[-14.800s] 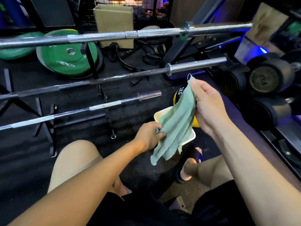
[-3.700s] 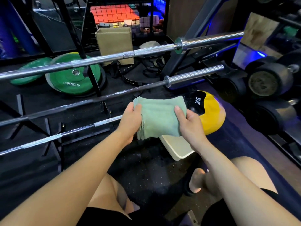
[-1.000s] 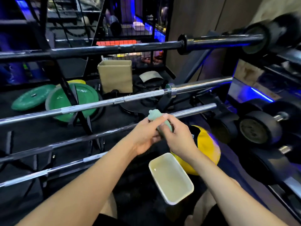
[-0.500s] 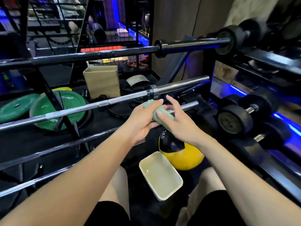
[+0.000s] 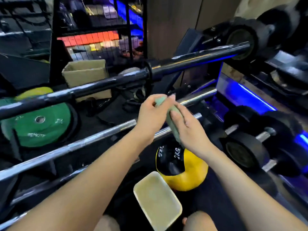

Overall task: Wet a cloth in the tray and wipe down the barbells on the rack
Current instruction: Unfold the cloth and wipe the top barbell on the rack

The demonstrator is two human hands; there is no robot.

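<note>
While both the left hand (image 5: 150, 116) and the right hand (image 5: 186, 129) grip the rolled green cloth (image 5: 168, 117) at the frame's centre, high above the tray (image 5: 173, 195) at bottom centre, hard wringing could drip water beside it.

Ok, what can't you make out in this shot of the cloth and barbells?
- Cloth, head view: mostly hidden between left hand and right hand; wetness unclear.
- Barbells' left ends: cut off by frame edge.
- Top barbell: motion-blurred.
- Tray: contents unreadable.
</note>
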